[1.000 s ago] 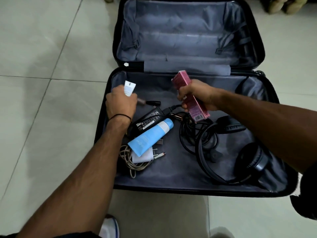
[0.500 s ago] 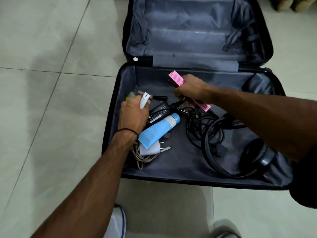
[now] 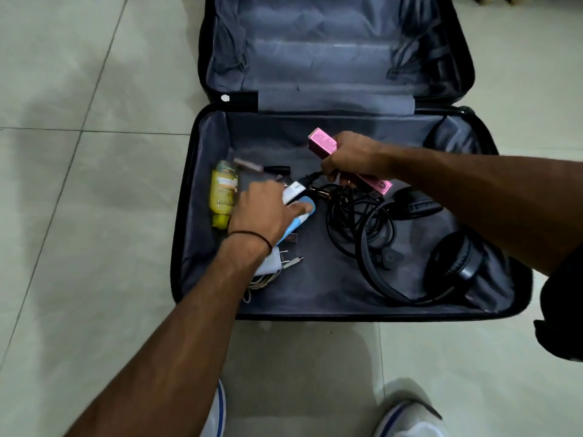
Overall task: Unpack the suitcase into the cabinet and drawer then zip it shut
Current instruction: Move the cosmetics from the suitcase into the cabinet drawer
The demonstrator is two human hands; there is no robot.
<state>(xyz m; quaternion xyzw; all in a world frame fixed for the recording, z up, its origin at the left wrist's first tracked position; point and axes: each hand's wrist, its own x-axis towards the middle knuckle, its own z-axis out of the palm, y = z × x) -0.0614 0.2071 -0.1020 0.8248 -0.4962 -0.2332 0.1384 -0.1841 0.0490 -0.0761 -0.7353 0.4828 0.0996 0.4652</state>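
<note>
The black suitcase [image 3: 181, 222] lies open on the floor, grey lining showing. My left hand [image 3: 266, 212] is low in its left part, gripping a small white tube [image 3: 291, 192], with the fingers reaching over a blue tube [image 3: 304, 209]. My right hand [image 3: 355, 156] grips a long pink box [image 3: 321, 143] above the middle, its fingertips at a black cable plug [image 3: 310, 177]. Left of my left hand lies a yellow bottle [image 3: 223, 193]. A white charger with its cord [image 3: 273, 261] sits under my left wrist.
A coil of black cables [image 3: 356, 216] and black headphones [image 3: 454, 266] fill the suitcase's right half. Small dark items [image 3: 277, 169] lie near the back. The lid half [image 3: 315, 58] holds nothing. Pale floor tiles surround the case, and my shoes [image 3: 407, 417] stand in front.
My left hand moved right and down with the white tube onto the blue tube, uncovering the yellow bottle. My right hand lowered the pink box toward the cables.
</note>
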